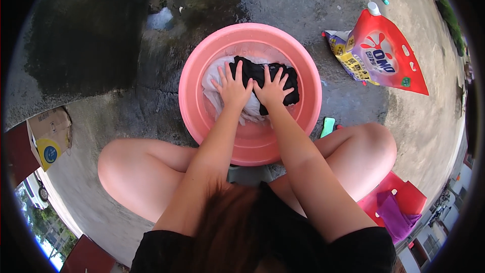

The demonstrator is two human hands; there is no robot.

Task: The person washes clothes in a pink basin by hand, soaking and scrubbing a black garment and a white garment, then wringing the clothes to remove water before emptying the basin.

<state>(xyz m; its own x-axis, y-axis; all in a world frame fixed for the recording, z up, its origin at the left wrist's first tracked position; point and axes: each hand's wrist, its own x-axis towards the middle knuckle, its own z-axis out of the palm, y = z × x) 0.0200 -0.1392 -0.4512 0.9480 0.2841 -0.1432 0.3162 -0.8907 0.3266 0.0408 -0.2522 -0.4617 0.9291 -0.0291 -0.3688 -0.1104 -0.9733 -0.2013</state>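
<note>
Between my knees stands a round pink plastic basin. In it lie a light grey-white cloth and, partly over it toward the right, a bunched black cloth. My left hand presses down with fingers spread, across the pale cloth and the left side of the black one. Beside it, thumbs nearly meeting, my right hand lies spread on the black cloth. Neither hand grips anything. The cloth under both palms is hidden.
A red detergent pouch with a white cap stands right of the basin. A green object lies by my right knee. Behind it are a red stool and a purple cloth. A cardboard box sits far left. The concrete is wet.
</note>
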